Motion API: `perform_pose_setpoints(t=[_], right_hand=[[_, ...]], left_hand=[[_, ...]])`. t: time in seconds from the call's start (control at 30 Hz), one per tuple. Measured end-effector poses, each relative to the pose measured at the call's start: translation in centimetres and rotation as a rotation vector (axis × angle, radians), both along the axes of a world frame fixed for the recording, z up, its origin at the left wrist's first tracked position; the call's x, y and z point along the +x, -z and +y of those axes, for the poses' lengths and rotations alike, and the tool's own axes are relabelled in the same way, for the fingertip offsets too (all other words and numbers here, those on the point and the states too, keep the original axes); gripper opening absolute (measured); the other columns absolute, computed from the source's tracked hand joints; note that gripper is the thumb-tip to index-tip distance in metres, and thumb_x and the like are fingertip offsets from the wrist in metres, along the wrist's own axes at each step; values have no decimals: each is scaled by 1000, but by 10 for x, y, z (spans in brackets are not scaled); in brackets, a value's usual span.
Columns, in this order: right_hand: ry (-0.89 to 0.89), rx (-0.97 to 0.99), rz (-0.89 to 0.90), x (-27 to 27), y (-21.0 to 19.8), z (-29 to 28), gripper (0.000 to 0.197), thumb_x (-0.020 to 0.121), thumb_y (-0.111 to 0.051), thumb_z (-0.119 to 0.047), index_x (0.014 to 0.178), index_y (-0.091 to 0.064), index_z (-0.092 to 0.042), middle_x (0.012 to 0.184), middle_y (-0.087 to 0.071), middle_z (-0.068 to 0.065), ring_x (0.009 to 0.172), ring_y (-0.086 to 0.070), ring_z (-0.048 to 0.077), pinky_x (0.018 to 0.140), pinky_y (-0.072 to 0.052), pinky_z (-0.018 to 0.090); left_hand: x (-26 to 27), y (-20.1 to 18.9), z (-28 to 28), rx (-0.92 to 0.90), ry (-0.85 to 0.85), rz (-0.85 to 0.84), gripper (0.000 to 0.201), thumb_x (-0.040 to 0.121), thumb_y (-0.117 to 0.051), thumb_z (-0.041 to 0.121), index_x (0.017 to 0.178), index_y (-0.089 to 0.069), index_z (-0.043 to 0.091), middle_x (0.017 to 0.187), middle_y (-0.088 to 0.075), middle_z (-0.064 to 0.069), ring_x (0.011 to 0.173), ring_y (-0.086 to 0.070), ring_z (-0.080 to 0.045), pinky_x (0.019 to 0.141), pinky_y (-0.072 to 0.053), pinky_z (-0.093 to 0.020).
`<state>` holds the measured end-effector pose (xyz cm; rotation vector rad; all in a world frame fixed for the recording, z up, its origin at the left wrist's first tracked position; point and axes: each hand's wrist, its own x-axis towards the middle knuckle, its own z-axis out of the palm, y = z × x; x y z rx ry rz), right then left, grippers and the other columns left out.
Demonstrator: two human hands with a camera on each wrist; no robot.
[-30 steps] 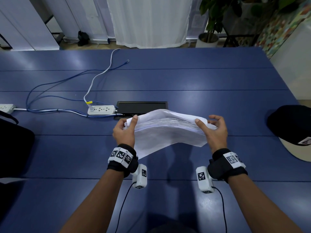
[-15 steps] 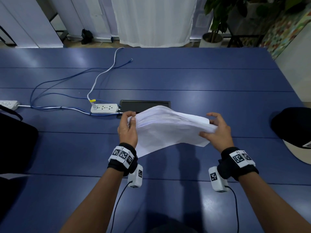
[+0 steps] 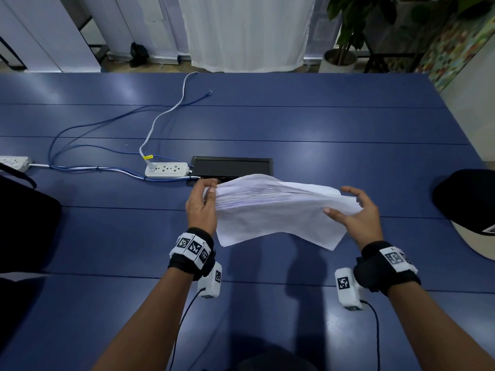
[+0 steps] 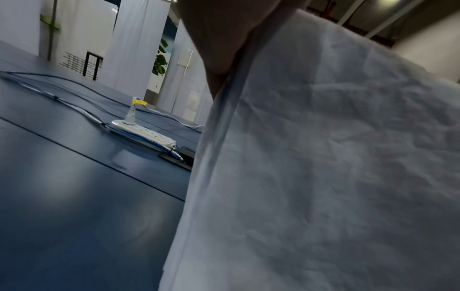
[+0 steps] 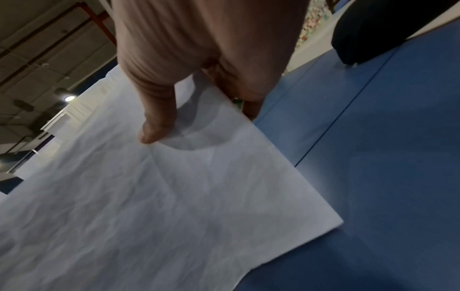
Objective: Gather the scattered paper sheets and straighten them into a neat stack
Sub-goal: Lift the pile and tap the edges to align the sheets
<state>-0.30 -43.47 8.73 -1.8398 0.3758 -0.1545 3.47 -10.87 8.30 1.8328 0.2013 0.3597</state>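
A stack of white, slightly crumpled paper sheets hangs in the air above the blue table, its edges fanned and uneven. My left hand pinches the stack's left edge, thumb on the near face and fingers behind. My right hand is at the right edge with fingers spread and nearly straight; only the thumb tip rests on the near sheet. In the left wrist view the paper fills the right side below my hand. In the right wrist view my thumb touches the paper.
A white power strip with blue and white cables lies left of a black cable hatch, just behind the paper. A black cap sits at the right edge, a black bag at the left, and another power strip far left.
My right hand has loosened from gripping the right edge to spread fingers and slid slightly right. The left hand keeps its pinch, and the stack's right end sits lower.
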Motion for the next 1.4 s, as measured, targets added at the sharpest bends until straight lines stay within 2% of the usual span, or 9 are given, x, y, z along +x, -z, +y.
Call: perform_pose_setpoints(t=[0.1, 0.23, 0.33, 0.57, 0.77, 0.9, 1.0, 1.2, 1.4], right_hand=[[-22, 96, 25, -4, 2, 0, 46, 70, -86, -9, 108, -67, -27, 107, -67, -5, 101, -61, 19, 88, -50, 26], [-5, 214, 32, -5, 0, 8, 33, 77, -80, -3, 95, -65, -26, 94, -69, -2, 88, -65, 18, 77, -52, 24], [1, 248, 33, -5, -1, 11, 34, 76, -80, -2, 97, -66, -24, 96, -69, 0, 89, -64, 19, 81, -50, 29], [-83, 233, -15, -3, -9, 11, 29, 89, -70, -14, 109, -66, -34, 110, -68, 0, 98, -65, 17, 95, -51, 36], [-79, 129, -67, 0, -10, 14, 35, 96, -60, -15, 110, -58, -47, 106, -61, -9, 102, -61, 12, 94, -49, 31], [-68, 117, -104, -1, -12, 14, 36, 97, -56, -7, 105, -56, -42, 98, -61, -15, 81, -61, -12, 79, -49, 11], [-49, 104, -116, -2, -10, 10, 34, 96, -57, -6, 105, -56, -39, 97, -61, -13, 77, -61, -11, 74, -50, 9], [-7, 90, -103, 1, -9, 7, 41, 88, -67, -1, 100, -54, -38, 98, -61, -8, 76, -60, -6, 73, -52, 14], [-47, 94, -87, -1, -14, 8, 39, 81, -75, 0, 101, -61, -30, 102, -65, -8, 87, -63, 4, 82, -52, 20]], left_hand=[[-2, 0, -1, -37, -25, 3, 16, 95, -44, 22, 85, -51, 32, 99, -69, 0, 86, -62, -18, 78, -49, -33], [-13, -6, -9, -48, -14, 12, 17, 92, -49, 37, 99, -46, 22, 83, -56, 9, 64, -50, 4, 62, -40, -15], [-11, -7, -12, -143, -54, 31, 21, 93, -61, 27, 107, -49, 17, 93, -60, 11, 77, -57, 15, 67, -40, -2], [-3, -11, -16, -150, -78, 55, 7, 90, -65, 15, 91, -58, 12, 93, -61, 0, 74, -56, 13, 69, -39, -3], [-3, -5, -6, 50, 141, 124, 50, 58, -85, 48, 100, -59, 45, 107, -64, 20, 109, -60, -16, 95, -48, -29], [-3, -15, 2, 122, 392, 141, 97, 38, -91, 46, 125, -50, 43, 116, -58, 29, 107, -55, 12, 94, -40, -6], [0, -16, 13, 181, 596, 183, 118, 33, -96, 43, 137, -40, 43, 127, -55, 26, 118, -53, 8, 99, -38, -7], [2, -12, 15, 333, 400, 145, 60, 70, -80, -2, 106, -56, 40, 102, -66, 9, 84, -62, -4, 74, -44, -3], [2, 5, 19, -192, 296, 244, 37, 71, -77, -11, 92, -70, 18, 78, -74, 15, 75, -67, 0, 73, -52, -19]])
